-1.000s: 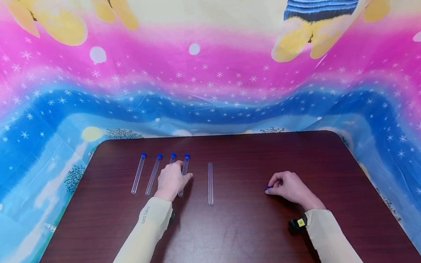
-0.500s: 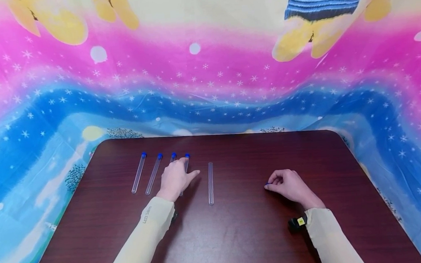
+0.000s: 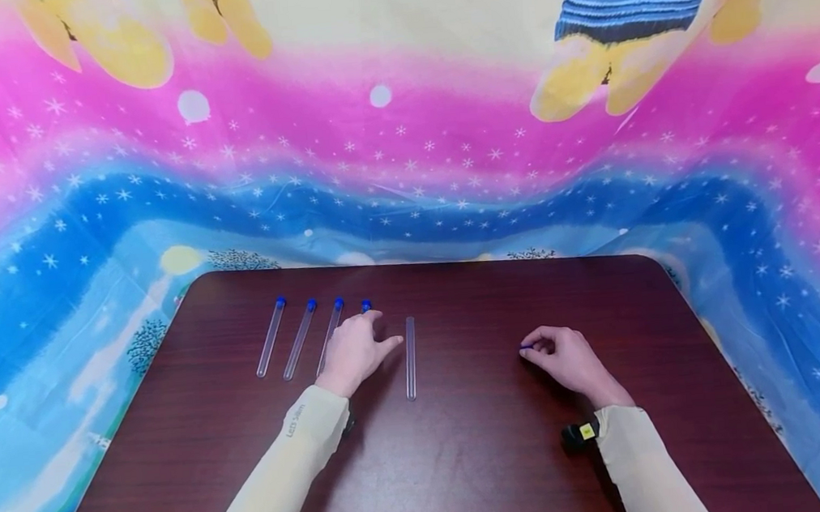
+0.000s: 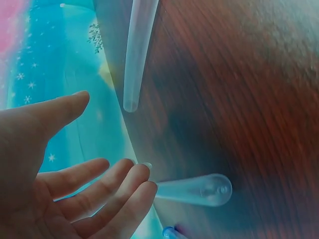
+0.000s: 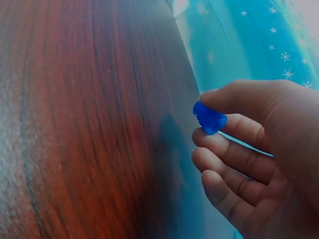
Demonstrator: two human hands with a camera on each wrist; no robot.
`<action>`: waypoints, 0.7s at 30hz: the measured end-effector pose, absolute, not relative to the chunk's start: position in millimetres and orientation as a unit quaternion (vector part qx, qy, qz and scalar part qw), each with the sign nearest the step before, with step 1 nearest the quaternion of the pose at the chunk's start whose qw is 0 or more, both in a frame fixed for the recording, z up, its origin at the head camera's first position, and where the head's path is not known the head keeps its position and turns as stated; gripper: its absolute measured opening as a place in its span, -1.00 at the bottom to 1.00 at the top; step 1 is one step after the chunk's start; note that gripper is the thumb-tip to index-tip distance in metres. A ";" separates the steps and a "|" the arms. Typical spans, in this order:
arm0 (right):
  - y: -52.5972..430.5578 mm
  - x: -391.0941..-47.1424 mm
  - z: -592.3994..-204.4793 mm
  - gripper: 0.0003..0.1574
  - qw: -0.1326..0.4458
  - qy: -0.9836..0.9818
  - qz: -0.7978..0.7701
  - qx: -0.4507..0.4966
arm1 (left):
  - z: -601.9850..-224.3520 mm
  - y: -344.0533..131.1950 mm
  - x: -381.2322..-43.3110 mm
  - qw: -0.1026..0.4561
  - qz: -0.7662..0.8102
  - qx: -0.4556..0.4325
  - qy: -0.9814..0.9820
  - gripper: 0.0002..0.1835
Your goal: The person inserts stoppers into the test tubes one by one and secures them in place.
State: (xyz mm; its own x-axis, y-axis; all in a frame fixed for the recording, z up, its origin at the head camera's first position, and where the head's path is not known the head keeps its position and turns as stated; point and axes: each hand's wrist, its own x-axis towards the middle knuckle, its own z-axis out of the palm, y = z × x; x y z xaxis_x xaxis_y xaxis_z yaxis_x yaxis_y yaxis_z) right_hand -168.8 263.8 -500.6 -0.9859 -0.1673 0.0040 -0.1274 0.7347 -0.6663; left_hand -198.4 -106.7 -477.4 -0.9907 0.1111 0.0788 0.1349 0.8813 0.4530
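Observation:
My left hand (image 3: 356, 350) reaches over the rightmost capped test tube, whose blue cap (image 3: 366, 305) shows past the fingers. Its thumb and fingers are spread apart with nothing between them. Just beyond the thumb lies a clear test tube without a cap (image 3: 410, 362), also seen as a tube (image 4: 138, 55) in the left wrist view. Below the fingertips there, the rounded end of another tube (image 4: 212, 191) shows. Off to the right, my right hand (image 3: 565, 356) pinches a small blue cap (image 5: 208, 119) between thumb and forefinger, above the table.
More test tubes with blue caps, such as the leftmost tube (image 3: 271, 337), lie side by side at the table's back left. The dark wood table (image 3: 472, 462) has rounded far corners. A printed cloth (image 3: 402, 167) hangs behind it.
My left hand has shifted right from the capped tubes toward the uncapped tube, its thumb spreading. The right hand has risen slightly with the blue cap. The tubes lie where they were.

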 end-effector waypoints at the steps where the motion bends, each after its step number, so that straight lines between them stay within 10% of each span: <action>1: 263.6 -169.1 -500.9 -0.86 0.024 0.930 -0.357 -0.079 | -477.5 -105.7 -197.8 0.026 -0.236 -0.066 -0.969 -0.32; 21: 263.4 -168.8 -501.7 -0.72 -0.012 0.934 -0.351 -0.072 | -483.5 -83.4 -191.1 -0.013 -0.258 -0.083 -0.963 -0.29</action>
